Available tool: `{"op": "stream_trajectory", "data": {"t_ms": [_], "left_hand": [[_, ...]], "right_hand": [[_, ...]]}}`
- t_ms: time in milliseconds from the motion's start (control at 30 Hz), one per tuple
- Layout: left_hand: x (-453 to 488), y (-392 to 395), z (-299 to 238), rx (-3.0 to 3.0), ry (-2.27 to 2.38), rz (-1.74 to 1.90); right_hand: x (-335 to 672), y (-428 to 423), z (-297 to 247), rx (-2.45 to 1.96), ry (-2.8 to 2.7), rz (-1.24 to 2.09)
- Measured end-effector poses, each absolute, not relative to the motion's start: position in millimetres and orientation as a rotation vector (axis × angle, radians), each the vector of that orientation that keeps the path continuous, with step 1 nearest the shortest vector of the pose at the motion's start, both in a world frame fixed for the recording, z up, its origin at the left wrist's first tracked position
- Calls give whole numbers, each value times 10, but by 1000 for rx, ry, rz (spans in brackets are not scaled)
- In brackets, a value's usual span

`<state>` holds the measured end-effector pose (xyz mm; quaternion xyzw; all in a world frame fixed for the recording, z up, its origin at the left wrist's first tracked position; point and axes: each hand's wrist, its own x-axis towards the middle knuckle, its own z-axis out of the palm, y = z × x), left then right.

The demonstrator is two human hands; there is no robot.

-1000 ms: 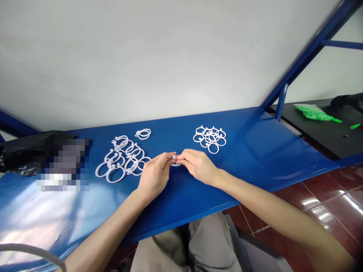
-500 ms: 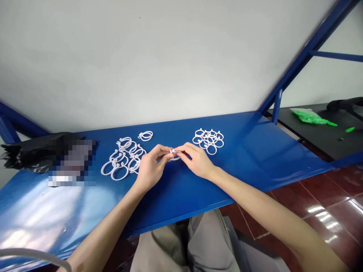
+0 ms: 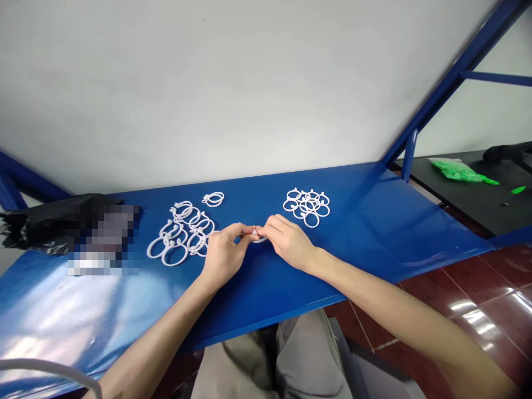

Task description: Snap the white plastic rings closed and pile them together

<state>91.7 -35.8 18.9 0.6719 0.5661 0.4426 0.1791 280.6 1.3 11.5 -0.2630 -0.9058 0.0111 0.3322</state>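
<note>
Above the middle of the blue table (image 3: pixel 266 302), both hands pinch one white curtain ring (image 3: pixel 260 240). My left hand (image 3: pixel 226 252) has its thumb and fingertips closed on the ring's end, and my right hand (image 3: pixel 291 244) grips it from the other side. Fingers hide much of the ring, so I cannot tell whether its clasp is fastened. To the left of my left hand lies a loose pile of white curtain rings (image 3: pixel 174 264), several with ends apart. Behind my right hand is a tighter cluster of similar rings (image 3: pixel 311 225). Two more rings (image 3: pixel 215 205) lie further back.
A black plastic bag (image 3: pixel 45 221) and a blurred-out flat item (image 3: pixel 103 238) lie at the table's left. The pale wall (image 3: pixel 257 88) rises behind. Blue frame bars (image 3: pixel 453 72) slant up at right, beyond which a green packet (image 3: pixel 459 170) rests on a dark table.
Both hands have moved slightly down toward me with the ring, and the fingertips have closed nearer together over its end. The ring piles have not moved.
</note>
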Motion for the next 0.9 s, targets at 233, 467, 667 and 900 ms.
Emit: {"op": "stream_trajectory", "data": {"t_ms": [233, 467, 667, 900], "left_hand": [[952, -345, 167, 1845, 1665, 1286], [940, -292, 196, 1587, 1521, 1428], [942, -304, 129, 1535, 1444, 1473], [934, -359, 104, 1658, 1453, 1437]], "right_hand": [[2724, -31, 82, -807, -2327, -140], [2669, -7, 117, -816, -2057, 361], [2669, -2, 82, -732, -1998, 478], [2715, -33, 39, -629, -2143, 277]]}}
